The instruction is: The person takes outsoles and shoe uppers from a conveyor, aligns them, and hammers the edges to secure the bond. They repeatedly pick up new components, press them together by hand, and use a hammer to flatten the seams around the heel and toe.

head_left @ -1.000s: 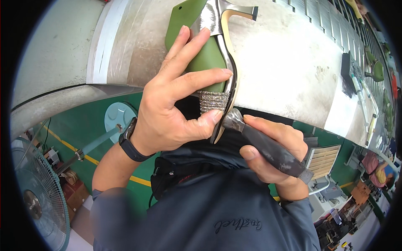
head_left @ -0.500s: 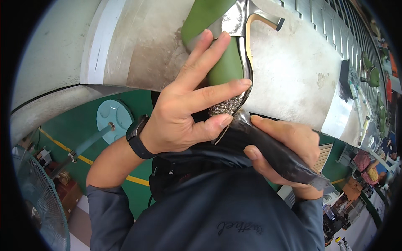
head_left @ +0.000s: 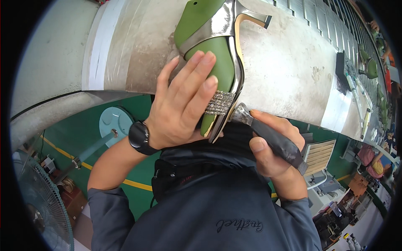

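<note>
A high-heeled sandal point(head_left: 217, 23) with shiny metallic straps lies sideways on a green shoe last point(head_left: 217, 62), its toe pointing toward me past the table edge. A glittery band point(head_left: 220, 103) crosses the toe part. My left hand point(head_left: 180, 96) holds the shoe from the left, fingers stretched along the last beside the band, thumb partly hidden under the toe. In my right hand point(head_left: 278, 144) is a hand tool point(head_left: 276, 144) with a dark, thick handle and a worn metal head. That head is at the sole edge near the toe; whether it touches cannot be made out.
The shoe rests on a worn pale worktable point(head_left: 284, 75). A metal roller conveyor point(head_left: 318, 21) runs at the far right, with more green lasts point(head_left: 368, 67). Beside it stand a dark box point(head_left: 344, 71) and pens point(head_left: 356, 94). A fan point(head_left: 42, 209) stands at lower left.
My left hand has shifted from spreading fingers over the strap and toe to lying along the last. The shoe has moved slightly left. The tool's handle has swung to a steeper angle.
</note>
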`<state>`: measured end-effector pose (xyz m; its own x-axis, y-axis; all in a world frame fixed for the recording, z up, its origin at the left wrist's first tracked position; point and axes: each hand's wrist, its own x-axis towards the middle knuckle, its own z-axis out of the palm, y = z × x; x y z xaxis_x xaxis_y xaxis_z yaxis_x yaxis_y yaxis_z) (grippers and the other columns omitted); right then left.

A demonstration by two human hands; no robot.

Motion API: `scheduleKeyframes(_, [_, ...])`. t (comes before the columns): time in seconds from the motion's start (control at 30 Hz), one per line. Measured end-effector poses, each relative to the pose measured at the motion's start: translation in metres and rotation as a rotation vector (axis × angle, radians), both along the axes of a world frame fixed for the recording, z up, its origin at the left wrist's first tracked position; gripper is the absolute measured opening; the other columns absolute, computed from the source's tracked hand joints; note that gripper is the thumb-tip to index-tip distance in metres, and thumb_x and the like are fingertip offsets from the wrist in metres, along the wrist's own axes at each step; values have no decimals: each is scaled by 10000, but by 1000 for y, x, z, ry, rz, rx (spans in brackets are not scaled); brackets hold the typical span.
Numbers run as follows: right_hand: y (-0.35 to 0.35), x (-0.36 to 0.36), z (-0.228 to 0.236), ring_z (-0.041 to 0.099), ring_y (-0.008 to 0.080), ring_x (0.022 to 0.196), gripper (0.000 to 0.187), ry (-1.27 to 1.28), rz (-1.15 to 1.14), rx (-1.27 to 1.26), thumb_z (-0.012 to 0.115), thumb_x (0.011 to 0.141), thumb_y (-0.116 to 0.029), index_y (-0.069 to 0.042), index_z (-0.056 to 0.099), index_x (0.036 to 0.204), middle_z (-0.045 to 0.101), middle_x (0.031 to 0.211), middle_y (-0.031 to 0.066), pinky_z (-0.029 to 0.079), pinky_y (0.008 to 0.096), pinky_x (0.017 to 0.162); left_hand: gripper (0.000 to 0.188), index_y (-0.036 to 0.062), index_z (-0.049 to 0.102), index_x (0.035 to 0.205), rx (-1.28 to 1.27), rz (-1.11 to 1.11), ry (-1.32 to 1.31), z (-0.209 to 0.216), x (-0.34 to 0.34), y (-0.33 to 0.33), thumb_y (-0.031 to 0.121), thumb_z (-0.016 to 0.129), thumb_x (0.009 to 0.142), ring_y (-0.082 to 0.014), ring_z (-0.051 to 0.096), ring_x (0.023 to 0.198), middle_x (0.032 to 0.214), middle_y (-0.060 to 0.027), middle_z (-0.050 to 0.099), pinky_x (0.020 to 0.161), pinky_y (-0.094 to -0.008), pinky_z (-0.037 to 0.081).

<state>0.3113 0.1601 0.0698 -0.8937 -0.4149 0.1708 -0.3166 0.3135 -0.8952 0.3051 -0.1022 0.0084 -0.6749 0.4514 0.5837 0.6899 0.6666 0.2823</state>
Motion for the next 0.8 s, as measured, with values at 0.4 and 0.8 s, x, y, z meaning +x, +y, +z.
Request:
scheduleKeyframes(0.4, [2, -12, -21, 787, 253, 832, 429, 1, 40, -123, 854, 815, -110, 38, 740, 1201, 791, 1011, 162, 619, 322, 752, 486, 104, 534, 1435, 222, 46, 40, -8, 0, 30, 289, 675, 1008, -409, 553, 1390, 1493, -221, 571, 1196, -698, 299])
scheduleKeyframes(0.8, [6, -45, 30, 757, 240, 758, 420, 37, 121, 204, 846, 842, -303, 32, 773, 1085, 779, 918, 150, 599, 328, 713, 419, 119, 550, 1399, 229, 60, 0, -5, 0, 35, 131, 675, 999, -343, 569, 1383, 1456, -163, 614, 1203, -696, 317])
